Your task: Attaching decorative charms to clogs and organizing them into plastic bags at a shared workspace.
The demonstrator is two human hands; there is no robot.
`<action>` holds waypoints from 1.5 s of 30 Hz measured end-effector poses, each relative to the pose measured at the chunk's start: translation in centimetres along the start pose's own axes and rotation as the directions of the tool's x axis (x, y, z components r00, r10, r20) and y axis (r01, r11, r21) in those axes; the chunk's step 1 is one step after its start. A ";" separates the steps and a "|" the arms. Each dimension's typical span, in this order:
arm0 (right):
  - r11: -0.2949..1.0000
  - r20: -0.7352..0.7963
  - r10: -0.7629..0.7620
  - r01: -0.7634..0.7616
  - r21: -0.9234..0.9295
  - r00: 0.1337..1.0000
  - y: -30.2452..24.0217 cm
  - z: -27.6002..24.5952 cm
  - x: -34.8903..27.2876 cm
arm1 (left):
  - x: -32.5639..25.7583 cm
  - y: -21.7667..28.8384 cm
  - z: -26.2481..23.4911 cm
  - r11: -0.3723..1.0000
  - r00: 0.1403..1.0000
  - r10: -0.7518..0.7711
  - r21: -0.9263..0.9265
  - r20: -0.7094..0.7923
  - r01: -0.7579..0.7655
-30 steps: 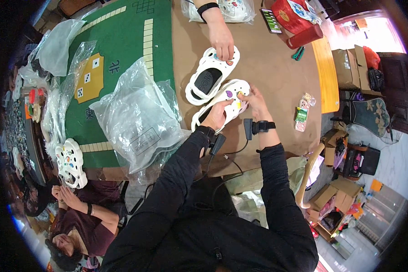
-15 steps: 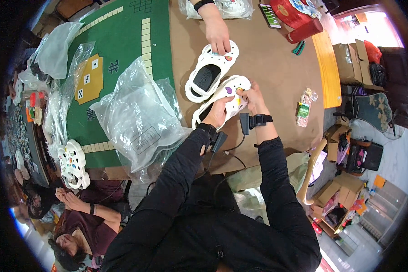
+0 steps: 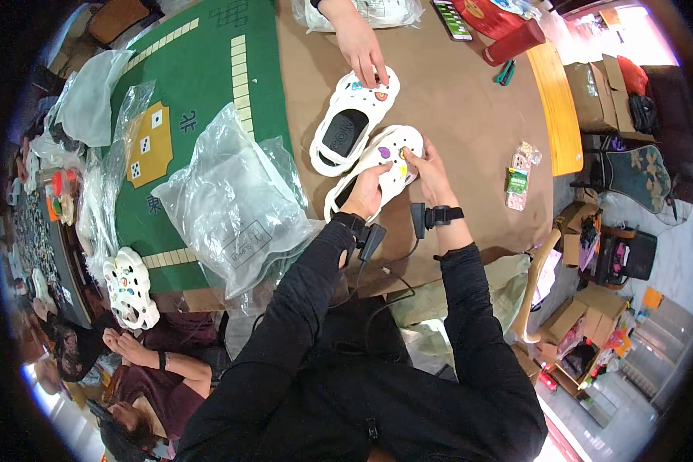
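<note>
White plastic clog (image 3: pixel 377 165) lies on the brown table (image 3: pixel 470 100), and both hands of the person are on it. The left hand (image 3: pixel 367 194) is closed around the middle part of the clog and grips it from the side. The right hand (image 3: pixel 430 171) rests on the toe part with the fingers bent, and the fingertips press near a small coloured charm (image 3: pixel 402 153); whether they pinch something I cannot tell. Each wrist carries a black band (a small device hangs from each).

Just beside it, touching or almost touching, lies a second white clog (image 3: pixel 348 127), and another person's hand (image 3: pixel 364 52) rests on its toe. To the left, a heap of clear plastic bags (image 3: pixel 239 204) covers the edge of a green mat (image 3: pixel 192 77). A small packet (image 3: pixel 519 175) lies to the right, well apart from the hands. At the far edge stand a red box (image 3: pixel 508 27) and a phone (image 3: pixel 454 19).
</note>
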State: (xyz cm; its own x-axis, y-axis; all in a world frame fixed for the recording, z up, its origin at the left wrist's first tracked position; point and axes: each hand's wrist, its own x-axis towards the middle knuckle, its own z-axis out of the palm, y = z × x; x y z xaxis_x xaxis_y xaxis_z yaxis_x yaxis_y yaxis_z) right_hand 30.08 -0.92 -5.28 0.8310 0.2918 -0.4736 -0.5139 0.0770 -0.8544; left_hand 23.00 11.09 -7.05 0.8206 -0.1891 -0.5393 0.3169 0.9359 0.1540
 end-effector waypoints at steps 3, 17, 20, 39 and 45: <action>0.976 -0.177 -0.109 0.071 -0.204 0.978 0.2 1.0 -0.2 | -0.2 0.0 0.0 1.000 1.000 -0.014 -0.014 -0.016 0.013; 0.972 -0.213 -0.097 0.046 -0.230 0.972 1.8 1.5 1.6 | 0.4 0.2 -1.2 0.993 0.993 -0.118 -0.018 0.007 0.118; 0.998 -0.047 0.000 0.002 0.056 0.999 0.8 -0.7 1.0 | 0.3 -0.1 0.0 0.997 0.999 -0.041 -0.064 0.034 0.043; 0.977 -0.340 -0.184 0.135 -0.163 0.922 0.3 -5.5 -1.8 | 0.5 -3.6 5.2 0.964 0.996 0.068 -0.262 0.061 -0.049; 0.916 0.056 -0.277 0.281 -0.286 0.959 -0.6 -4.5 -6.8 | 0.1 -6.5 8.3 0.940 0.990 0.135 -0.310 -0.038 -0.140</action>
State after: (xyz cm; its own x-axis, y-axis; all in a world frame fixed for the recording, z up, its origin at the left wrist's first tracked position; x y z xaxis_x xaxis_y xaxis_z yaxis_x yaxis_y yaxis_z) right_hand 25.75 -7.23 -2.51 0.9274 0.3123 -0.2058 -0.1763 -0.1202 -0.9770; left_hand 24.93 2.53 -1.21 0.8370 -0.0500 -0.5449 0.0358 0.9987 -0.0366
